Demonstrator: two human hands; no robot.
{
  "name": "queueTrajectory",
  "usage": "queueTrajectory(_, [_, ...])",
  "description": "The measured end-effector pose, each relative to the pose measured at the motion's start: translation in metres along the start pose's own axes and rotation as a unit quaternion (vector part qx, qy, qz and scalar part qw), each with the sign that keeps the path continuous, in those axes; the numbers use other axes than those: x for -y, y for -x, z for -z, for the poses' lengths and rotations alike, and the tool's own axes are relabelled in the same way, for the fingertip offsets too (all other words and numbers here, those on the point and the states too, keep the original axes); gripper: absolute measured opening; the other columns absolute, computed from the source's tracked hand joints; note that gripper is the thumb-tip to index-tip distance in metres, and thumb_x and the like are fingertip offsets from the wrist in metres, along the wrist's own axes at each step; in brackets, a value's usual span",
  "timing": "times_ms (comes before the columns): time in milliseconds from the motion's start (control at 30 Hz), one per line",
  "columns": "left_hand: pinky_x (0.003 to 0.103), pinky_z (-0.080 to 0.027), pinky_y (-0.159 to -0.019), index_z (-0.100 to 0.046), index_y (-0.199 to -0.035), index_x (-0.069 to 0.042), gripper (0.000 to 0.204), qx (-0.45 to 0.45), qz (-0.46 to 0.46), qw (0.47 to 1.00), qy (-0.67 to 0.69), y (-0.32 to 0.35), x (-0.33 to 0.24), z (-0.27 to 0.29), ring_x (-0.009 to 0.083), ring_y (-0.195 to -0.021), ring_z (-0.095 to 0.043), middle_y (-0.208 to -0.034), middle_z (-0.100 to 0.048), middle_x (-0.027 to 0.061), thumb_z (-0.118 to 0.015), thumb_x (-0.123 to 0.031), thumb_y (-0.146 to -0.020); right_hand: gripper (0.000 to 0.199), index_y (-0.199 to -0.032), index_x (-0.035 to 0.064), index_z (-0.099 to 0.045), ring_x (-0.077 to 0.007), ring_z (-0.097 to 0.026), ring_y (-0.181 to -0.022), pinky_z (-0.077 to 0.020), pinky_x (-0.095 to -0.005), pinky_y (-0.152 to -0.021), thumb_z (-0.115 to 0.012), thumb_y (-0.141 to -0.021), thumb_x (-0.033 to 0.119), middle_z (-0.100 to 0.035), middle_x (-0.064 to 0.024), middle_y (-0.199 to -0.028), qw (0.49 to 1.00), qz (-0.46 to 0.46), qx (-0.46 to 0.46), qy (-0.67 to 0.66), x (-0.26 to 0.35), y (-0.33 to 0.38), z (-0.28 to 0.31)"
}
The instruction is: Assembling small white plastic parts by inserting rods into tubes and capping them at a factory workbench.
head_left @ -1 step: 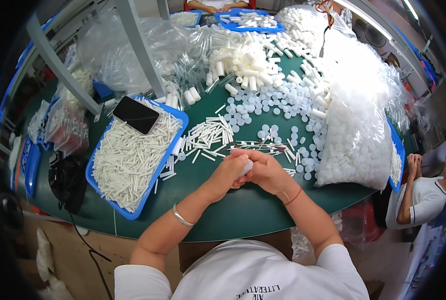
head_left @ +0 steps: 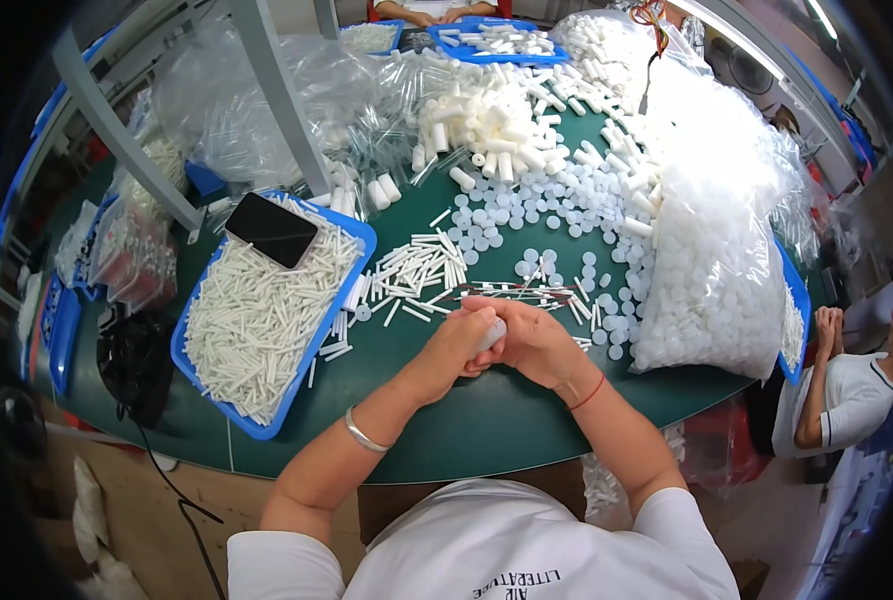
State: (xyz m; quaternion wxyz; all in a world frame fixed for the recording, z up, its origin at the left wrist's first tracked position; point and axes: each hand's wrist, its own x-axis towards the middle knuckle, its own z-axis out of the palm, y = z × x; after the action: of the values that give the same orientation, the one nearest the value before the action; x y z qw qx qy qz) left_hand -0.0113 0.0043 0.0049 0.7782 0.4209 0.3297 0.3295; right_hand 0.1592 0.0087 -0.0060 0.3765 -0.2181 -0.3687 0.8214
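Together, our left hand [head_left: 454,350] and right hand [head_left: 532,338] close on one small white tube [head_left: 493,334] above the green table [head_left: 487,410], the blue tray [head_left: 267,432] of finished tubes just left, within reach.

Table [head_left: 487,410]: dark green. Tray [head_left: 267,428], left of centre: blue, holding white sticks [head_left: 257,320]. Phone [head_left: 272,229]: black. Caps [head_left: 527,205] (upper centre): white. Wrist string [head_left: 589,393]: red. Bracelet [head_left: 364,436]: silver.
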Motion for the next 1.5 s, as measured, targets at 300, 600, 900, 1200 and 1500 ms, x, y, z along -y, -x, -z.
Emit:
queueTrajectory(300, [0.020,-0.028,-0.046,-0.051,-0.080,-0.008,0.037,-0.017,0.025,0.999,0.036,0.004,0.002,-0.004,0.0059,-0.053,-0.038,-0.064,-0.045,-0.0017,-0.039,-0.038,-0.097,0.048,-0.135,0.0011,-0.048,-0.0135,-0.063,-0.082,-0.0518,-0.0339,-0.084,-0.060,-0.093,0.021,-0.064,-0.0055,-0.099,0.998,-0.020,0.022,-0.048,0.005,0.002,-0.004])
queueTrajectory(600, [0.031,-0.043,-0.057,-0.047,-0.080,-0.010,0.042,-0.011,0.024,0.985,0.169,0.003,-0.005,-0.016,0.0190,-0.058,-0.049,-0.063,-0.050,0.0048,-0.027,-0.042,-0.100,0.068,-0.135,0.0011,-0.041,-0.0292,-0.056,-0.109,-0.0456,-0.0323,-0.092,-0.072,-0.075,0.010,-0.053,-0.0177,-0.124,0.794,0.213,-0.050,0.568,0.024,0.035,-0.043])
queueTrajectory(900, [0.033,-0.050,-0.067,-0.056,-0.092,-0.004,0.054,0.067,0.143,0.971,0.180,0.029,0.066,-0.088,0.0202,-0.072,-0.059,-0.073,-0.059,0.0082,-0.025,-0.047,-0.101,0.067,-0.125,-0.0002,-0.047,-0.0351,-0.056,-0.100,-0.0485,-0.0385,-0.084,-0.076,-0.065,0.011,-0.055,-0.0187,-0.112,0.686,0.250,-0.131,0.671,-0.007,0.136,-0.049])
queueTrajectory(1200, [0.016,-0.038,-0.054,-0.060,-0.113,-0.006,0.021,-0.093,-0.091,0.951,-0.280,0.054,0.041,-0.076,0.0019,-0.062,-0.046,-0.086,-0.065,0.0009,-0.050,-0.016,-0.097,0.057,-0.122,0.0010,-0.049,-0.0243,-0.061,-0.087,-0.0492,-0.0339,-0.080,-0.070,-0.069,0.013,-0.061,-0.0144,-0.100,0.718,0.093,-0.465,0.510,-0.089,0.298,0.010])
queueTrajectory(1500, [0.039,-0.047,-0.079,-0.065,-0.104,-0.005,0.023,-0.207,-0.279,0.672,-0.654,0.006,0.018,0.071,0.0310,-0.088,-0.058,-0.097,-0.058,0.0131,-0.064,-0.008,-0.082,0.054,-0.118,-0.0024,-0.058,-0.0292,-0.062,-0.098,-0.0500,-0.0361,-0.083,-0.074,-0.077,0.029,-0.062,-0.0185,-0.112,0.663,-0.098,-0.515,0.534,-0.140,0.368,0.056])
